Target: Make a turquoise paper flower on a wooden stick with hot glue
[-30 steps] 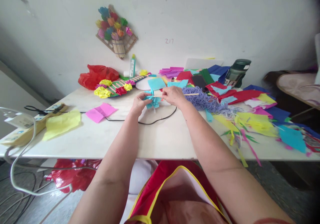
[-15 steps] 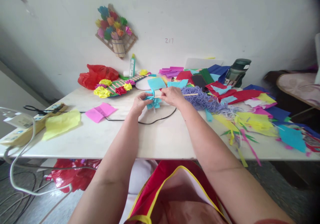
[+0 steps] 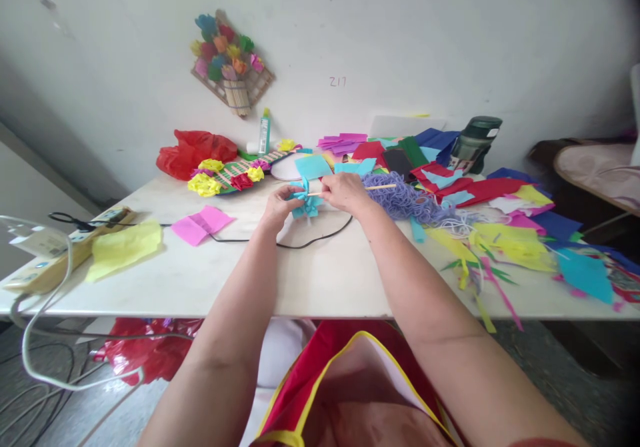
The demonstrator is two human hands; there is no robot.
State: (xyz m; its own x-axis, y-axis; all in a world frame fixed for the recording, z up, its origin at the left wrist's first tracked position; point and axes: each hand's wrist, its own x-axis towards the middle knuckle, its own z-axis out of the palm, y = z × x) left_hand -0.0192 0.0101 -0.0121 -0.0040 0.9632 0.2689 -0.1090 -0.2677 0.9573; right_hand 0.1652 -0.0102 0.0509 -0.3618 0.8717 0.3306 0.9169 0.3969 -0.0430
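My left hand (image 3: 281,204) is closed, its thumb and fingers pinching a light blue crepe paper flower (image 3: 306,206) above the table. In my right hand (image 3: 344,191) I grip a thin wooden stick (image 3: 383,187). One end of the stick meets the middle of the flower; the other juts out to the right past the hand. Parts of the petals are hidden by my left fingers. A black cord (image 3: 320,239) lies on the table just below the hands. Close to the right hand is a tangle of purple yarn (image 3: 407,197).
Coloured paper sheets (image 3: 490,190) and a dark bottle (image 3: 476,144) fill the right side. At the back left are a decorated panel with paper flowers (image 3: 230,177), a red plastic bag (image 3: 195,150) and a glue tube (image 3: 265,132). A power strip (image 3: 55,260) sits on the left edge.
Hardly anything differs. Both hands stay in the same place with the flower and the stick; the outer end of the stick has shifted very slightly.
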